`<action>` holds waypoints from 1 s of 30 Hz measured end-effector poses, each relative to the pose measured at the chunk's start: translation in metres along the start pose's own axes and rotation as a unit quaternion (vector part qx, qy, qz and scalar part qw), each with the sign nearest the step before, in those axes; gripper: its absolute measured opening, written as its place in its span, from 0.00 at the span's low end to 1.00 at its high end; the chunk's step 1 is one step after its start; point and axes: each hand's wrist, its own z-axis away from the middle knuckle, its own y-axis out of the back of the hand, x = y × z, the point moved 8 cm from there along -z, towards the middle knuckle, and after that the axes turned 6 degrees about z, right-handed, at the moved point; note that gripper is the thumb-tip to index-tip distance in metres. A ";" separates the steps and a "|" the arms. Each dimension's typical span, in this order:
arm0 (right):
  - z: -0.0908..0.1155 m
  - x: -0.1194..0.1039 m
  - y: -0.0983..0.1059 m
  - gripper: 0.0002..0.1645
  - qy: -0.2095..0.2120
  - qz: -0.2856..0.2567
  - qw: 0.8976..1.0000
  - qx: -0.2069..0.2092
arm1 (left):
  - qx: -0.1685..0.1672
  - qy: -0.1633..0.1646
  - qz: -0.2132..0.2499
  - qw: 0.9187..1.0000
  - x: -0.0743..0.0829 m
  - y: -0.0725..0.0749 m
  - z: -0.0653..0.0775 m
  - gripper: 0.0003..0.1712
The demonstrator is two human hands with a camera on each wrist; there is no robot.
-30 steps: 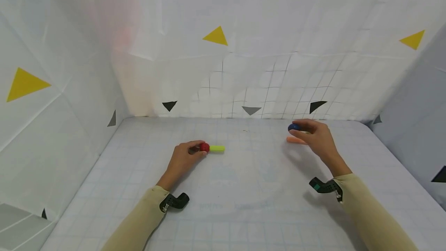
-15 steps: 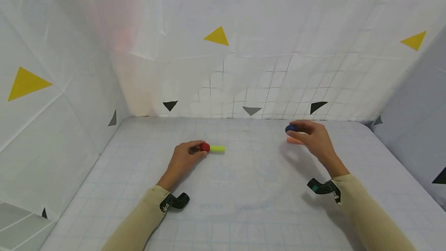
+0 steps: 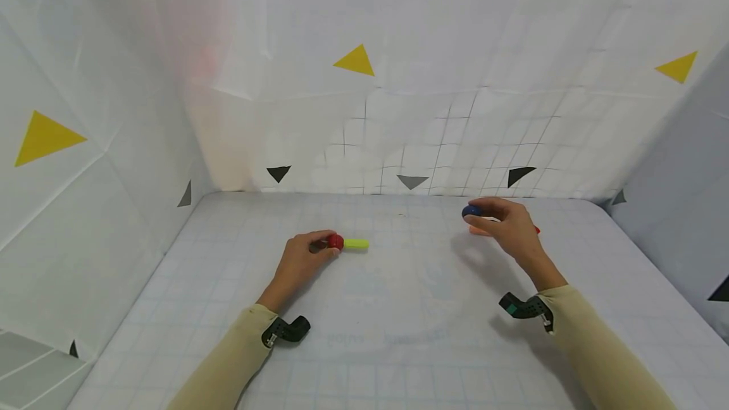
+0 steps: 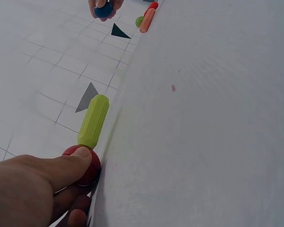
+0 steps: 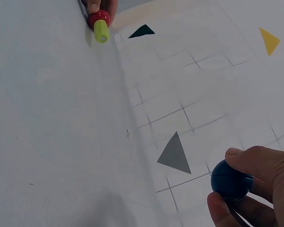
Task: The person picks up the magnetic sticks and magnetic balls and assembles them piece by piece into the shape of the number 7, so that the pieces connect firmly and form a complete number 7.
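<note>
While the left hand (image 3: 302,261) stays put, the right hand (image 3: 515,229) has edged a little leftward with the blue ball (image 3: 471,211); that's the only real change on my feed. Left fingers: pinching the red ball (image 3: 336,242), thumb across it in the left wrist view, lime stick (image 3: 356,244) running out from it to the right. Ball and stick look to be touching; from here I can't tell if they're joined. Right fingers: grasping the blue ball against the thumb, seemingly lifted off the worktop (image 3: 398,290), since the hand's shadow falls apart from it. Orange stick (image 3: 479,230) hasn't moved, partly hidden by the right hand; a red piece (image 3: 537,229) now peeks out past the hand's right side, hidden half a second ago. Left wrist view also gives me a green ball (image 4: 139,21) just beside the orange stick. I'd judge the shift brings the blue ball slightly nearer the red ball and lime stick, though both hands are well apart.
</note>
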 end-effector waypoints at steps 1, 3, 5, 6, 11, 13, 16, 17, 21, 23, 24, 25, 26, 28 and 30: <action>0.000 0.000 0.000 0.28 0.000 -0.001 1.000 0.000 | 0.000 -0.001 -0.001 1.000 0.000 0.000 0.000 0.23; 0.000 -0.001 -0.001 0.29 -0.002 -0.002 1.000 -0.001 | -0.001 -0.003 -0.001 1.000 0.000 0.000 -0.001 0.23; 0.000 -0.002 -0.003 0.29 -0.006 -0.009 1.000 -0.004 | -0.001 -0.006 -0.003 1.000 0.000 0.000 -0.002 0.23; 0.000 -0.003 -0.003 0.29 -0.008 -0.014 1.000 -0.007 | -0.001 -0.006 -0.004 1.000 0.000 0.000 -0.002 0.23; 0.001 -0.008 -0.006 0.30 -0.015 -0.042 0.999 -0.020 | -0.002 -0.003 -0.004 1.000 0.000 0.000 -0.001 0.23; 0.002 -0.009 -0.007 0.30 -0.015 -0.045 0.999 -0.022 | -0.002 0.001 -0.003 1.000 -0.001 -0.001 -0.001 0.23; 0.001 -0.011 -0.008 0.30 -0.013 -0.047 0.999 -0.023 | -0.003 0.005 -0.003 1.000 -0.002 -0.001 -0.001 0.23; 0.001 -0.011 -0.008 0.30 -0.012 -0.048 0.999 -0.023 | -0.003 0.005 -0.004 1.000 -0.002 -0.001 -0.001 0.23; 0.000 -0.012 -0.010 0.30 -0.007 -0.049 0.998 -0.026 | -0.002 -0.001 -0.010 1.000 0.000 0.000 -0.001 0.23; 0.000 -0.012 -0.011 0.30 -0.004 -0.049 0.998 -0.027 | -0.002 -0.003 -0.011 1.000 0.000 0.000 -0.001 0.23; -0.001 -0.012 -0.011 0.30 -0.003 -0.047 0.999 -0.027 | -0.002 -0.004 -0.011 1.000 0.001 0.000 -0.001 0.23; -0.001 -0.012 -0.011 0.30 -0.003 -0.045 0.999 -0.028 | -0.002 -0.003 -0.011 1.000 0.001 0.000 -0.001 0.23; -0.001 -0.012 -0.012 0.30 -0.003 -0.044 0.999 -0.028 | -0.002 -0.003 -0.011 1.000 0.001 0.000 -0.001 0.22; -0.002 -0.013 -0.012 0.30 -0.004 -0.040 0.999 -0.028 | -0.002 -0.004 -0.012 1.000 0.001 0.000 -0.001 0.22; -0.002 -0.014 -0.013 0.29 -0.004 -0.037 0.999 -0.029 | -0.002 -0.003 -0.012 1.000 0.001 0.000 -0.001 0.22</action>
